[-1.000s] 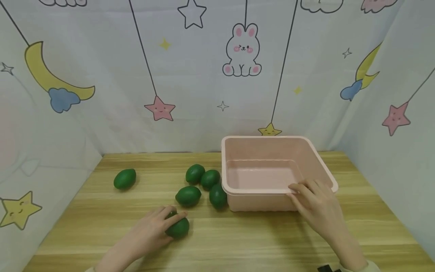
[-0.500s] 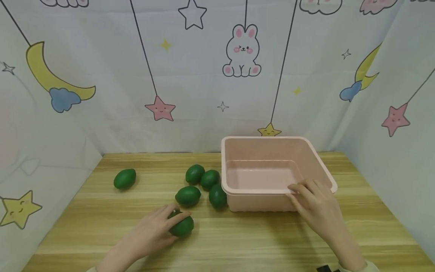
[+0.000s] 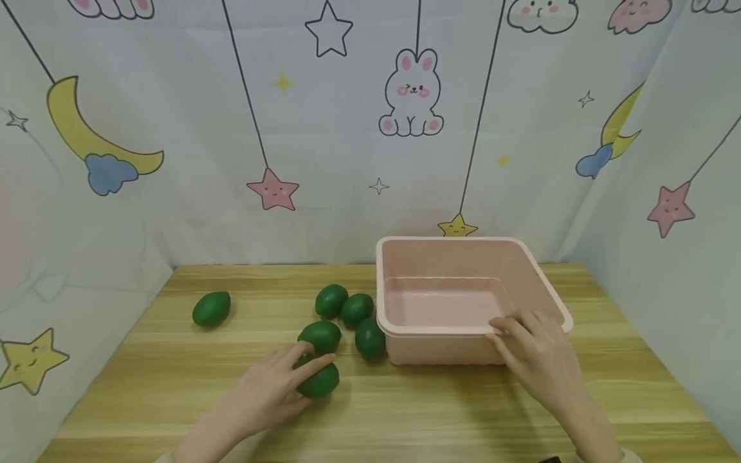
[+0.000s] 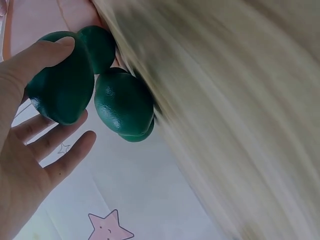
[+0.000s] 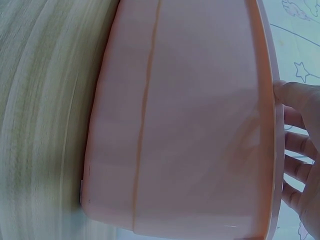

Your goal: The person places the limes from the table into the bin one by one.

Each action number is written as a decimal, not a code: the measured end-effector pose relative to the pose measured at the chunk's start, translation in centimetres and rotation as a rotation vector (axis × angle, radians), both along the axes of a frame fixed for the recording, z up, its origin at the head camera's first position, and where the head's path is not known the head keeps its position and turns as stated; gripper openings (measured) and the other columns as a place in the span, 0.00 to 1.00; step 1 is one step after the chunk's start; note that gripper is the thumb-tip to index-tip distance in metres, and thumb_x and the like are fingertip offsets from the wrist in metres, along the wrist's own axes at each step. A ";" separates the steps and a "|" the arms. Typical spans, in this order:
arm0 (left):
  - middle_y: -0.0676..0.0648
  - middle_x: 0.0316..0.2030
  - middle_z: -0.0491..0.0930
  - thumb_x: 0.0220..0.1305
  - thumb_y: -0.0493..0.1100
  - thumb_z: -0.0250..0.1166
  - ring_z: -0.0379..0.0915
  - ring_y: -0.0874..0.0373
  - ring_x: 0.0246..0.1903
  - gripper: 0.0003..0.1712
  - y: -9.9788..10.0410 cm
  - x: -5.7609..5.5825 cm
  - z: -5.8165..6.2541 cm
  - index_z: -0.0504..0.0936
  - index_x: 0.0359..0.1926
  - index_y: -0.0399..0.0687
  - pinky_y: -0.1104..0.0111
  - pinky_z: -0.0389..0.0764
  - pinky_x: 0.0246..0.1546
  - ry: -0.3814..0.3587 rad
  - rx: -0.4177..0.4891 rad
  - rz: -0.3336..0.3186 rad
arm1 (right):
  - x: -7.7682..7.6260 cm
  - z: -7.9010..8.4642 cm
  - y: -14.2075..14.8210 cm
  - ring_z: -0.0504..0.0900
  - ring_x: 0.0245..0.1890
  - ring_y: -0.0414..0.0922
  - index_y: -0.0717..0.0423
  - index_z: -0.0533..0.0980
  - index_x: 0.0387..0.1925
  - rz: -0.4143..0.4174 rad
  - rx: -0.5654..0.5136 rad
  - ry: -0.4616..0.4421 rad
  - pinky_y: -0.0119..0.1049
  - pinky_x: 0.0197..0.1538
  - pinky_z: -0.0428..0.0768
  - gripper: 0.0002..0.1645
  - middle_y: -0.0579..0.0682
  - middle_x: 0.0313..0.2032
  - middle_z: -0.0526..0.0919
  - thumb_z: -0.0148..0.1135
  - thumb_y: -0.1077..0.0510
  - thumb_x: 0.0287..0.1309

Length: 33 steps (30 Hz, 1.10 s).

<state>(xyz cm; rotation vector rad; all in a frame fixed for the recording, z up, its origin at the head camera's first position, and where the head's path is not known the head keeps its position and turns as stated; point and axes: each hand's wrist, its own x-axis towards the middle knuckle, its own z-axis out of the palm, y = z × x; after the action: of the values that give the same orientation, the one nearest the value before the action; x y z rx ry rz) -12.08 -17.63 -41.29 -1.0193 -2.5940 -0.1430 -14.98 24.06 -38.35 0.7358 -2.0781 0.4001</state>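
A glossy dark green lime (image 3: 321,382) is held by my left hand (image 3: 267,391), just above or at the tabletop; I cannot tell whether it touches. In the left wrist view the thumb lies over this lime (image 4: 61,92) and the fingers are behind it. Right beyond it sits another lime (image 3: 320,335). My right hand (image 3: 541,360) pinches the front rim of a pink plastic bin (image 3: 440,350). In the right wrist view the thumb is on the rim, and the fingers of the hand (image 5: 306,145) reach past the edge. No limes show inside the bin.
Three more limes cluster against the bin's left side, one of them a lime (image 3: 370,339) touching its wall. A lone lime (image 3: 211,309) lies at the far left of the wooden table (image 3: 417,418). A printed white curtain (image 3: 336,141) stands behind and along both sides.
My left hand has moved right and slightly forward with its lime, closer to the clustered limes. The right hand stays on the bin's rim. The head view has tilted slightly up.
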 end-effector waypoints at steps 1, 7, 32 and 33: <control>0.49 0.49 0.73 0.43 0.50 0.78 0.75 0.58 0.40 0.45 0.1 -0.1 0.1 0.70 0.65 0.66 0.61 0.81 0.38 0.004 0.005 -0.004 | 0.0 0.0 0.0 0.75 0.32 0.47 0.55 0.83 0.33 0.000 -0.001 -0.001 0.35 0.38 0.66 0.28 0.47 0.30 0.80 0.48 0.39 0.69; 0.48 0.49 0.74 0.42 0.49 0.78 0.74 0.58 0.39 0.47 0.4 -0.6 0.4 0.70 0.65 0.64 0.62 0.79 0.36 0.042 0.023 -0.025 | 0.0 0.0 0.0 0.75 0.32 0.46 0.55 0.83 0.33 -0.004 -0.003 -0.007 0.34 0.38 0.66 0.28 0.47 0.30 0.80 0.47 0.39 0.69; 0.49 0.48 0.75 0.40 0.50 0.80 0.76 0.56 0.42 0.44 1.6 -2.0 2.6 0.73 0.63 0.61 0.62 0.81 0.39 0.175 0.068 -0.071 | 0.1 -0.1 -0.1 0.74 0.31 0.45 0.56 0.83 0.33 0.009 -0.009 0.002 0.33 0.37 0.66 0.27 0.47 0.29 0.79 0.49 0.40 0.68; 0.49 0.48 0.75 0.40 0.50 0.79 0.76 0.55 0.42 0.45 1.7 -2.1 2.6 0.73 0.63 0.61 0.62 0.81 0.40 0.175 0.072 -0.074 | 0.1 -0.1 -0.1 0.74 0.31 0.45 0.56 0.83 0.33 0.010 -0.010 0.002 0.32 0.37 0.66 0.27 0.47 0.29 0.79 0.49 0.40 0.68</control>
<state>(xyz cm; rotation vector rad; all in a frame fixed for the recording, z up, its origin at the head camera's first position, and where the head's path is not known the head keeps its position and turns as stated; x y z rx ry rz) -14.14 -15.96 -38.67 -1.0528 -2.3784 -0.1571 -14.92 23.97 -38.41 0.7411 -2.0702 0.4149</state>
